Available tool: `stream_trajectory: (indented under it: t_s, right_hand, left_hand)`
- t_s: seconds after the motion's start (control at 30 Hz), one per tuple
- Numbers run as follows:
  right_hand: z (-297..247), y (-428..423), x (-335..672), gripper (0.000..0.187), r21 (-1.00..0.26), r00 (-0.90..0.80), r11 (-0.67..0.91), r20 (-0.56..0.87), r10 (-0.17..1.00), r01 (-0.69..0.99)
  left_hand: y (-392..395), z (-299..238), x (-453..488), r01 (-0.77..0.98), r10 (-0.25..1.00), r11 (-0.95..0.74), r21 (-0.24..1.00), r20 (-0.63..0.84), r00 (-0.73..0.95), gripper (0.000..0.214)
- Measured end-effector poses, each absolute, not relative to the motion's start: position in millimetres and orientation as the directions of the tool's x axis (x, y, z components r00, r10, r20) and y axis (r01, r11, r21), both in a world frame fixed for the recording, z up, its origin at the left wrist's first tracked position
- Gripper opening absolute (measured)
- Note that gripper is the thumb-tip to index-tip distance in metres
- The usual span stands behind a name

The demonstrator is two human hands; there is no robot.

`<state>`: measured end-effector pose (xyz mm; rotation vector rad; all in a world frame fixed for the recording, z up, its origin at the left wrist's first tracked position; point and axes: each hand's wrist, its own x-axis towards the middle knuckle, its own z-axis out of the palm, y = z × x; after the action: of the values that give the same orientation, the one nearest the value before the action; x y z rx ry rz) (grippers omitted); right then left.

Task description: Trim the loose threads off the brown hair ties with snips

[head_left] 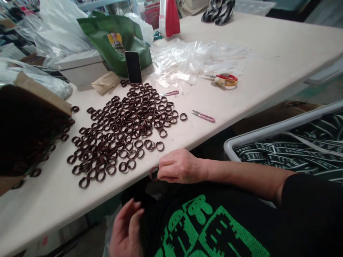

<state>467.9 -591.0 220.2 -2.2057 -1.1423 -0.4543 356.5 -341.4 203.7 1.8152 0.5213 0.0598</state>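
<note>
Right grip pinching brown ring at counter edge; ring pile beyond, leftward. Left grip loosely spread below edge, gap between grips.

The brown rings look smooth and faintly shiny — plastic, perhaps — on a smooth, matt table. The green pouch and crumpled clear wrappers are glossy plastic film. The snips show metal blades. Matt black cloth makes the shirt, its green print rough-textured; the carton is dull brown cardboard.
</note>
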Motion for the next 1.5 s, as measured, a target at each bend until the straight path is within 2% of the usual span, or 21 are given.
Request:
stream_trajectory:
  t_s: [0.07, 0.17, 0.2, 0.27, 0.33, 0.4, 0.43, 0.53, 0.6, 0.73, 0.87, 1.03, 1.2, 1.3, 1.4, 1.5]
  right_hand:
    - [220, -587, 461, 0.03, -0.34, 0.546, -0.428, 0.551, 0.631, 0.838]
    - [218, -587, 454, 0.034, -0.339, 0.518, -0.392, 0.535, 0.667, 0.855]
    - [217, -588, 452, 0.034, -0.368, 0.519, -0.37, 0.529, 0.671, 0.853]
    - [217, -591, 450, 0.028, -0.514, 0.568, -0.297, 0.521, 0.638, 0.805]
    - [216, -594, 449, 0.018, -0.737, 0.704, -0.192, 0.484, 0.519, 0.648]
    - [215, -596, 450, 0.008, -0.923, 0.845, -0.037, 0.334, 0.418, 0.383]
    - [214, -596, 450, 0.013, -0.97, 0.879, 0.047, 0.237, 0.413, 0.24]
    - [213, -593, 450, 0.029, -0.975, 0.839, 0.209, 0.046, 0.542, -0.081]
    - [213, -589, 449, 0.024, -0.958, 0.829, 0.241, 0.008, 0.559, -0.154]
    - [217, -584, 444, 0.013, -0.977, 0.889, 0.194, 0.008, 0.457, -0.091]
    - [218, -582, 438, 0.013, -0.995, 0.919, 0.041, 0.095, 0.383, 0.086]
    - [217, -583, 434, 0.016, -0.945, 0.904, -0.131, 0.238, 0.354, 0.3]
    - [213, -586, 437, 0.019, -0.902, 0.899, -0.226, 0.281, 0.336, 0.367]
    - [208, -588, 440, 0.02, -0.914, 0.911, -0.245, 0.23, 0.341, 0.323]
    - [205, -590, 441, 0.016, -0.951, 0.916, -0.222, 0.118, 0.383, 0.216]
    - [204, -591, 438, 0.011, -0.997, 0.895, -0.031, -0.077, 0.44, -0.071]
  left_hand:
    - [-364, 207, 369, 0.302, 0.216, -0.167, 0.939, -0.264, 0.94, 0.044]
    - [-389, 212, 387, 0.304, 0.111, -0.055, 0.951, -0.297, 0.949, 0.035]
    - [-394, 213, 390, 0.316, 0.098, -0.012, 0.949, -0.314, 0.944, 0.031]
    - [-398, 215, 393, 0.353, 0.094, 0.086, 0.932, -0.361, 0.928, 0.029]
    - [-398, 216, 394, 0.389, 0.112, 0.185, 0.903, -0.412, 0.904, 0.031]
    - [-399, 218, 393, 0.413, 0.117, 0.268, 0.87, -0.455, 0.883, 0.032]
    - [-399, 219, 393, 0.423, 0.109, 0.297, 0.856, -0.47, 0.876, 0.033]
    - [-403, 219, 395, 0.452, 0.071, 0.33, 0.829, -0.499, 0.864, 0.032]
    - [-406, 218, 396, 0.455, 0.069, 0.322, 0.83, -0.5, 0.863, 0.034]
    - [-406, 212, 398, 0.38, 0.151, 0.218, 0.899, -0.415, 0.897, 0.035]
    - [-403, 210, 398, 0.278, 0.197, -0.059, 0.959, -0.262, 0.945, 0.028]
    - [-406, 215, 399, 0.255, 0.214, -0.252, 0.934, -0.203, 0.956, 0.032]
    - [-407, 217, 396, 0.236, 0.169, -0.376, 0.896, -0.184, 0.968, 0.033]
    - [-407, 214, 393, 0.287, 0.077, -0.261, 0.922, -0.277, 0.958, 0.034]
    - [-408, 209, 392, 0.438, -0.037, -0.004, 0.899, -0.438, 0.898, 0.033]
    - [-409, 206, 391, 0.564, -0.162, 0.214, 0.797, -0.54, 0.826, 0.033]
